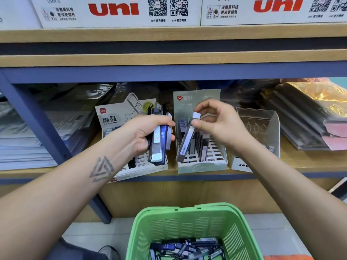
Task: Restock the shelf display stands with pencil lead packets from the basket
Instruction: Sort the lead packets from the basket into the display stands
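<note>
My left hand [139, 135] grips a bundle of pencil lead packets [159, 141], dark blue and grey with white caps, in front of the left display stand [112, 117]. My right hand [216, 121] pinches the white cap of one grey lead packet [186, 141], tilted with its lower end over the slotted tray of the middle display stand [202, 164]. Several packets stand upright in that stand's slots. A green basket [187, 222] sits below on the floor, with several lead packets [187, 248] lying in its bottom.
A clear plastic stand [261, 128] stands to the right of the middle one. Stacks of wrapped paper and folders [304, 117] fill the shelf's right side, and more stacks [28, 139] lie at the left. White uni boxes [120, 10] sit on the shelf above. A blue upright post [37, 121] stands at the left.
</note>
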Motion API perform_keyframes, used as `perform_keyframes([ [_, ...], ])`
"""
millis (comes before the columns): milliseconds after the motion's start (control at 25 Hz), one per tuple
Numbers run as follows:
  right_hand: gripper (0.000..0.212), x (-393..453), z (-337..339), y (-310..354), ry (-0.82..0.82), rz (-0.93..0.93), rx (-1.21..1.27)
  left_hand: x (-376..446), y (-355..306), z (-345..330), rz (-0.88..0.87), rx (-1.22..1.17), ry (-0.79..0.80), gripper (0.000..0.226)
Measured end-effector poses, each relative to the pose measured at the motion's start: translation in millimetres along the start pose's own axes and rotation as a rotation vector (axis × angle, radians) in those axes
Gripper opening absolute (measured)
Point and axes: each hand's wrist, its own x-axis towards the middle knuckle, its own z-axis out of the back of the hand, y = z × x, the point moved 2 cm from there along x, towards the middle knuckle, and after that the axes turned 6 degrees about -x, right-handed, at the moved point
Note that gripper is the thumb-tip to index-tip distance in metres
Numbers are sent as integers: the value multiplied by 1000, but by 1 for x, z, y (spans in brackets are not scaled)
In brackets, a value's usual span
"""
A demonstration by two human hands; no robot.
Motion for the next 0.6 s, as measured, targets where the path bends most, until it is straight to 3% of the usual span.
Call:
perform_keyframes([
  [280,17,8,-1,1,37,190,-473,10,-3,3,-5,48,-1,16],
  [600,18,7,-18,-7,58,223,-513,11,-2,8,4,49,41,9],
])
